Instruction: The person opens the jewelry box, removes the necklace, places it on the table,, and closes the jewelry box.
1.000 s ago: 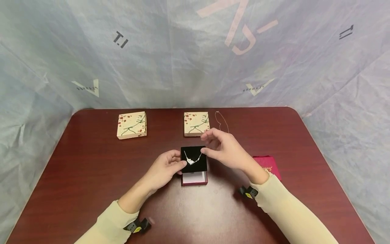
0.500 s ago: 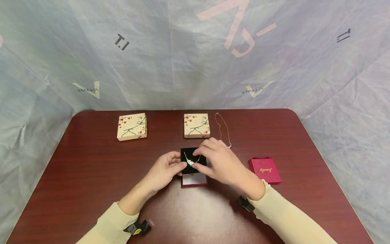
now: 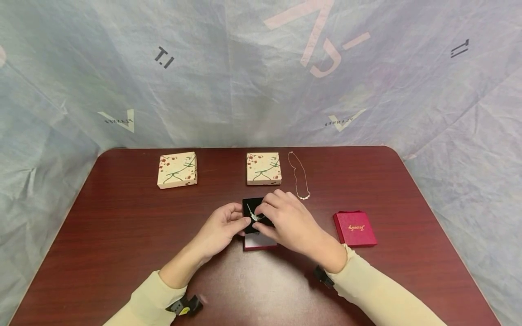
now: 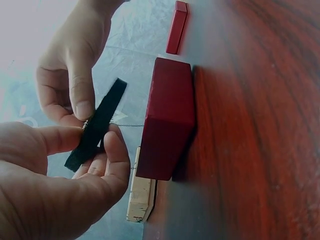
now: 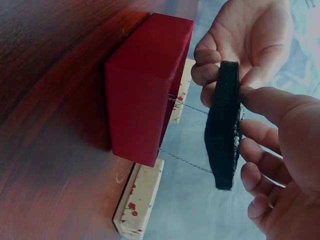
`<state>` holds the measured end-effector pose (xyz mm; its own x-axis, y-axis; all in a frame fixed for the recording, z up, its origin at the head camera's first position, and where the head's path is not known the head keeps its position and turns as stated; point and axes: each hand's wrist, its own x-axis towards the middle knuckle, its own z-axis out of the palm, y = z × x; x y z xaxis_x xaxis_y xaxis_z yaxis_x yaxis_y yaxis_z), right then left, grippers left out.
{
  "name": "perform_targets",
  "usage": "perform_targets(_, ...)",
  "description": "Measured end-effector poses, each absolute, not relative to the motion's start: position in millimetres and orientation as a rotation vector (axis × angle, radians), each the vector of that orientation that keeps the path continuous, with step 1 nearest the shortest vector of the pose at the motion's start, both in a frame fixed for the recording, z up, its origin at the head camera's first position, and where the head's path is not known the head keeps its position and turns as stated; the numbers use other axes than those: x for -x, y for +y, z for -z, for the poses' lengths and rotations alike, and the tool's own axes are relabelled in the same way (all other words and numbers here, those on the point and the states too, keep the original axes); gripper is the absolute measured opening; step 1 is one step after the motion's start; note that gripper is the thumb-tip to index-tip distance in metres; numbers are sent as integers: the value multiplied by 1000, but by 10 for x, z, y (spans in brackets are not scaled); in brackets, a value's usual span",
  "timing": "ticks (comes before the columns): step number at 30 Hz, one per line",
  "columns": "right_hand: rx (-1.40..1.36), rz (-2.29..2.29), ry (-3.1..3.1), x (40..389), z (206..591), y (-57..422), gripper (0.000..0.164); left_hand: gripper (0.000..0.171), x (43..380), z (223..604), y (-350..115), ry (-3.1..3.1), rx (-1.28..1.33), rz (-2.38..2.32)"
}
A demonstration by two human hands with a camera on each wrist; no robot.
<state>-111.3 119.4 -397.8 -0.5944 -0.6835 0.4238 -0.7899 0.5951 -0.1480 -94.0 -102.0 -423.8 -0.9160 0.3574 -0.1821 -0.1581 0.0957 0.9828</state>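
Observation:
A black velvet pad (image 3: pixel 252 202) is tilted above the open red box base (image 5: pixel 137 100). My left hand (image 3: pixel 220 227) grips the pad by its left edge, thumb on the front and fingers behind. On the pad's face lies a silver necklace with a sparkling pendant (image 3: pixel 254 218). Its chain (image 5: pixel 187 162) runs from behind the pad down into the box, as the right wrist view shows. My right hand (image 3: pixel 291 222) pinches at the pendant with thumb and forefinger, covering the pad's right side in the head view.
A red lid (image 3: pixel 355 228) with gold lettering lies to the right. Behind the hands sit a cream floral box (image 3: pixel 263 168) and another cream floral box (image 3: pixel 177 170) farther left. A second thin necklace (image 3: pixel 303 197) is laid out on the dark red wooden table (image 3: pixel 102 253).
My right hand has come left and down from the pad's upper right corner to the pendant, uncovering the second necklace and the lid. The left hand keeps its grip on the pad.

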Motion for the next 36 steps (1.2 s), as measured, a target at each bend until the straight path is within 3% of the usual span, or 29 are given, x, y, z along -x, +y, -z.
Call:
perform_targets(19,-1172,-392,-2415,1122,4028,1124,4,25,936,4236,-1032,2011,-199,-1871)
perform_targets(36,-1169,-697,-2581,1190,3910,1197,5,28,929,4255,-1044,2034,-203,-1839)
